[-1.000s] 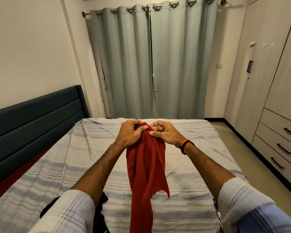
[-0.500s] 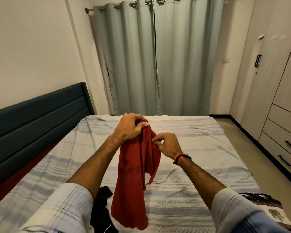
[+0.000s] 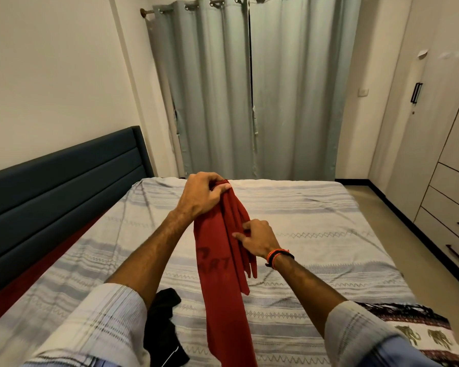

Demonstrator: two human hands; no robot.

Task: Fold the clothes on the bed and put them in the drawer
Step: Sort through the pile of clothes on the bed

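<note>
A red garment point(image 3: 223, 271) with a faint dark print hangs bunched above the bed point(image 3: 316, 234). My left hand point(image 3: 200, 198) grips its top end, held up high. Lower down and to the right, my right hand point(image 3: 257, 238) pinches a fold of the red cloth, with an orange and black band on its wrist. A black garment point(image 3: 162, 327) lies crumpled on the bed near my left sleeve. A dark patterned cloth with elephant figures point(image 3: 419, 332) lies at the bed's near right corner.
The wardrobe with closed drawers point(image 3: 453, 221) stands along the right wall, across a strip of floor. A dark padded headboard point(image 3: 64, 186) runs along the left. Grey curtains point(image 3: 249, 88) hang behind the bed.
My right hand has let go of the garment's top and slid down its right side to pinch lower. My left hand keeps the top and has risen slightly. The view has tilted down.
</note>
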